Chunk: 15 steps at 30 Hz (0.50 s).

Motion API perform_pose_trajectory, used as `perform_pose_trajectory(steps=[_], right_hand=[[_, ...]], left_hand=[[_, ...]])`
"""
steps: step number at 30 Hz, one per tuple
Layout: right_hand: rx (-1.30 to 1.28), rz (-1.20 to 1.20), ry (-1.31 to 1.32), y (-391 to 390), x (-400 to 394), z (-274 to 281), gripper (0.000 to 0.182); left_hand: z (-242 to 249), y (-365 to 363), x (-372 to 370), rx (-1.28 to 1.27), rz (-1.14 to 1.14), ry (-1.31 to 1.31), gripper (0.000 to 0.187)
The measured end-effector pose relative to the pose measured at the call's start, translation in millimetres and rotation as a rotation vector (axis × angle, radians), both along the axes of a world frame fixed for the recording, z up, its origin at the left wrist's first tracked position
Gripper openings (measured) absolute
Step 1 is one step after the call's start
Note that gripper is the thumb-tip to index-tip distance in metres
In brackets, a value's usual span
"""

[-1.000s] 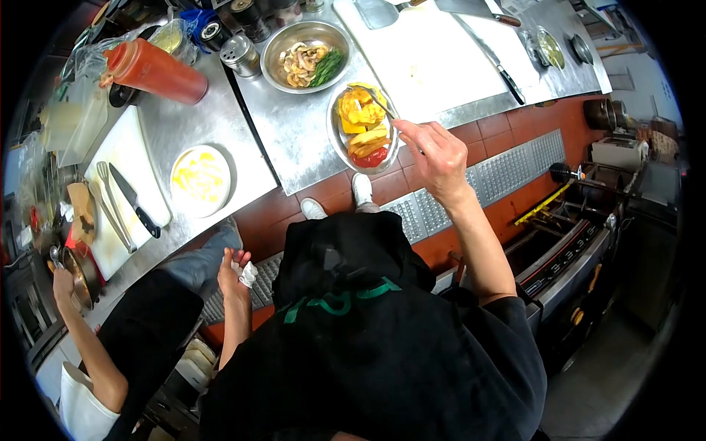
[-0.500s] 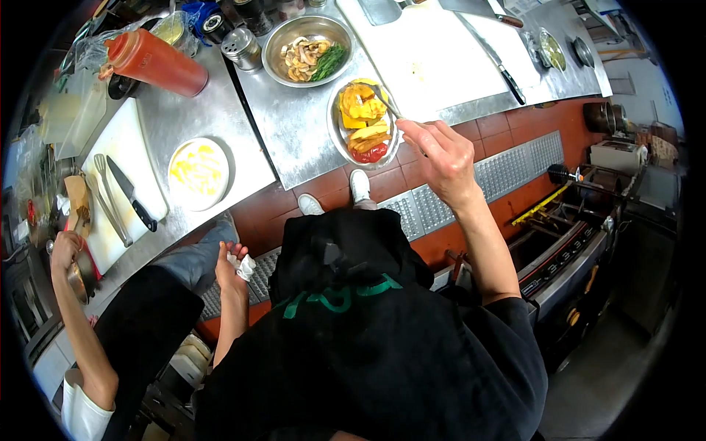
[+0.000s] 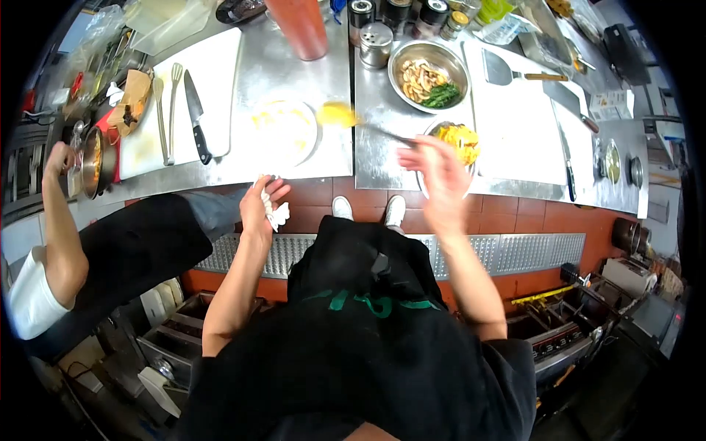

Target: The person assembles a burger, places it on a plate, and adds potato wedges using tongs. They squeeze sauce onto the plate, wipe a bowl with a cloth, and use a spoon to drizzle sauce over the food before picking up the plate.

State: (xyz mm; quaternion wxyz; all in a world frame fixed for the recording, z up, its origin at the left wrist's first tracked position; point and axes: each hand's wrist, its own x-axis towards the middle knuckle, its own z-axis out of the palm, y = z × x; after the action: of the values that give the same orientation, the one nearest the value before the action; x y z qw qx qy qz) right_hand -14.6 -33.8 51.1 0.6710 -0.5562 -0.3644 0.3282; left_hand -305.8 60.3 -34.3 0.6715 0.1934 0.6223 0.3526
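Observation:
My right hand [image 3: 439, 173] is closed round the handle of a fork or similar utensil [image 3: 386, 134], blurred by motion. At its tip is a yellow piece of food [image 3: 337, 114], just right of a round white plate [image 3: 307, 153] with yellow streaks. Partly behind my right hand lies an oval plate with orange-yellow food [image 3: 462, 144]. Near the table's front edge my left hand [image 3: 259, 206] holds a crumpled white cloth or tissue [image 3: 278, 214], with some fingers spread.
A metal bowl [image 3: 397, 82] holds mushrooms and greens. Knives lie on two white cutting boards [image 3: 220, 95] [image 3: 515, 158]. A red bottle [image 3: 301, 29] and several jars stand behind. At the left, a co-worker's hand [image 3: 59, 159] is beside a pan [image 3: 108, 163].
The view has turned, shifting the tables rightward. My right hand has moved the utensil from the oval plate toward the white plate, with yellow food now at its tip. My left hand still holds the tissue.

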Motion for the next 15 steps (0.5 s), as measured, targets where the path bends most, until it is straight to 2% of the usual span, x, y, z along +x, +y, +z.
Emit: perform_pose_trajectory(steps=[2,3,4,6,7,11,12,13,14,15], right_hand=[[-0.153,0.126,0.185,43.5,-38.4,-24.7,0.029],[-0.165,0.110,0.273,62.5,-56.4,-50.8,0.031],[-0.263,0.070,0.328,78.3,-71.9,-68.6,0.034],[-0.275,0.181,0.513,95.3,-88.3,-86.8,0.042],[-0.287,0.144,0.502,85.9,-77.8,-91.5,0.042],[-0.480,0.334,-0.025,20.5,-43.4,-38.2,0.044],[-0.641,0.353,0.083,-4.5,-28.1,-13.9,0.038],[-0.656,0.243,0.232,-37.9,-14.2,-28.2,0.033],[-0.685,0.176,0.043,-66.3,11.7,-28.6,0.027],[-0.701,0.093,-0.166,-81.5,43.8,-17.2,0.027]], left_hand=[[18.4,6.1,18.3,-0.027,-0.014,-0.068,0.035],[14.7,7.5,21.2,-0.014,-0.033,-0.080,0.036],[2.5,10.5,21.3,-0.020,-0.066,-0.099,0.036],[-23.3,15.4,18.2,-0.053,0.019,-0.307,0.036],[-31.4,19.4,16.2,-0.075,0.034,-0.350,0.038],[-7.6,41.5,25.9,0.000,-0.005,-0.318,0.044],[4.2,44.2,30.8,-0.020,0.045,-0.253,0.043],[5.9,38.4,30.6,-0.010,0.038,-0.164,0.042],[9.0,28.2,28.5,0.002,0.029,-0.073,0.041],[33.6,8.4,43.2,-0.005,0.024,-0.010,0.035]])
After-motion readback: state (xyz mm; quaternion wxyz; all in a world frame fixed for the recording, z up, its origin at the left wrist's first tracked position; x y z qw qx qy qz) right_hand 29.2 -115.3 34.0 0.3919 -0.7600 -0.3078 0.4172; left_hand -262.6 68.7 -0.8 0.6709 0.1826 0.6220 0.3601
